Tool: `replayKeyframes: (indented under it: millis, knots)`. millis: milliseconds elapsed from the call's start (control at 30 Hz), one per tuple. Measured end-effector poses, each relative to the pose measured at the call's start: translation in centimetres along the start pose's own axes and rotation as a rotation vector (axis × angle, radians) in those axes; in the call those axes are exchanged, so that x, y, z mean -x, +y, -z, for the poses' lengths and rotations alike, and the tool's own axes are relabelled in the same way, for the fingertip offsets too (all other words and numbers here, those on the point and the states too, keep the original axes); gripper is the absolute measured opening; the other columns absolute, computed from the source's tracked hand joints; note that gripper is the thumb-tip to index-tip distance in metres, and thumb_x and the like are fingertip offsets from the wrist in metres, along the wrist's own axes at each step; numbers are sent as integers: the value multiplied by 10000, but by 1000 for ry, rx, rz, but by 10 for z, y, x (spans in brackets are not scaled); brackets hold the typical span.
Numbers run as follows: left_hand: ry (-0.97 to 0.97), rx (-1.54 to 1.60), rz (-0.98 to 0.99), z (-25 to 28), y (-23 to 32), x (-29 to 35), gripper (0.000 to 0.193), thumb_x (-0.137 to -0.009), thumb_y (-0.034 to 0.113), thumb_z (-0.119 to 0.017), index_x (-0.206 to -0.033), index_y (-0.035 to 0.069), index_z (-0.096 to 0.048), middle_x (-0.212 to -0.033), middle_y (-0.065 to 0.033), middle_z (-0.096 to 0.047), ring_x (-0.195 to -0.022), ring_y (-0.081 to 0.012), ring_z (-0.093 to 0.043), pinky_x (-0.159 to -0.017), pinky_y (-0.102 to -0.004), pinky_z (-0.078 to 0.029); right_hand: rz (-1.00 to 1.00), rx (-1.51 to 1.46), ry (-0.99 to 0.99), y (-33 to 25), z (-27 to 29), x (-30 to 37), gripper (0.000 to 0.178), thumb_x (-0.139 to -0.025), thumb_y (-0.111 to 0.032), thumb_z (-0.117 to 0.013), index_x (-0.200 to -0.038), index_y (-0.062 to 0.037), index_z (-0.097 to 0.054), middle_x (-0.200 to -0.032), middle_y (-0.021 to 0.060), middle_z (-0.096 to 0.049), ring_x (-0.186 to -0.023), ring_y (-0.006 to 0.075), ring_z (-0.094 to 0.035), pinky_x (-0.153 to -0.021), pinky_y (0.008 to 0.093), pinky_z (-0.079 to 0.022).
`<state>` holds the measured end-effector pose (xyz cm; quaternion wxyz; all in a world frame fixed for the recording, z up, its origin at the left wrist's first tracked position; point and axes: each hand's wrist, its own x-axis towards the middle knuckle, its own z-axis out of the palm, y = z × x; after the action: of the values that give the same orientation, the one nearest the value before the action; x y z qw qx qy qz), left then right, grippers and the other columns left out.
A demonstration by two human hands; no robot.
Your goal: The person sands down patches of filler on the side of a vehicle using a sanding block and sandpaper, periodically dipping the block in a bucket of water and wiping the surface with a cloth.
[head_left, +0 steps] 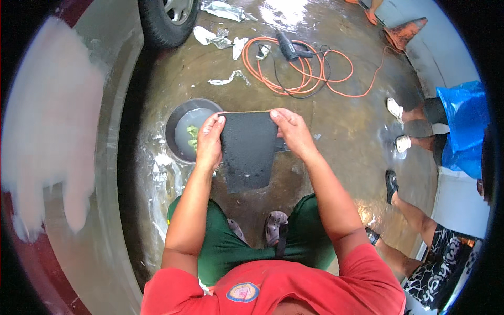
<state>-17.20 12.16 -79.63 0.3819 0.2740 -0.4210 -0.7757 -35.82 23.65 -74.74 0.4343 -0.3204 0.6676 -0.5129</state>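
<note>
Between my two hands a dark, wet sheet of sandpaper (248, 153) hangs over the floor, held by its top corners. My left hand (211, 140) pinches the left corner with the thumb in front. At the right corner, my right hand (293, 132) grips the sheet between thumb and fingers. A small dark flat piece (282, 145) shows just beside the sheet, below my right hand; what it is I cannot tell. Close to my left hand stands a round grey basin (171, 122) of cloudy water, with a light green crumpled thing (193, 137) in it.
A car body panel (105, 168) with a whitish patch fills the left, and a wheel (167, 21) stands beyond. Ahead lie a coiled orange hose or cord (262, 84), a dark power tool (287, 46) and crumpled sheeting (212, 38). Two people's legs (420, 231) are at the right.
</note>
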Motion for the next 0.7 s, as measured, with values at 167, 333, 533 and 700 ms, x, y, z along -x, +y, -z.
replayKeyframes:
  millis: [167, 333, 533, 700]
  knots:
    - [105, -254, -85, 4, -6, -3, 198, -1006, 208, -515, -1070, 42, -602, -922, 17, -587, -870, -75, -512, -823, -246, -418, 146, 193, 159, 10, -16, -1, 391, -989, -336, -554, -1075, 33, -649, -953, 55, -684, -908, 132, -601, -842, 291, -468]
    - [157, -273, -101, 20, -5, -9, 226, -1005, 234, -525, -1089, 38, -599, -955, 6, -593, -911, -92, -515, -856, -262, -414, 341, -41, 96, 12, -23, 0, 369, -991, -316, -540, -941, 36, -639, -862, 116, -638, -850, 155, -574, -813, 305, -449]
    - [94, -163, -49, 26, -3, -10, 204, -998, 229, -541, -1097, 60, -600, -967, 10, -603, -925, -99, -526, -866, -274, -418, 401, 326, 45, 2, -22, 1, 428, -977, -274, -546, -720, 53, -444, -671, 144, -390, -622, 270, -403, -614, 387, -364]
    - [127, -113, -65, 25, 2, -8, 178, -1006, 224, -529, -1059, 71, -601, -939, 4, -618, -880, -92, -548, -833, -263, -438, 461, 354, 29, 0, -23, 3, 425, -967, -294, -562, -727, 46, -473, -686, 148, -413, -631, 283, -443, -622, 384, -382]
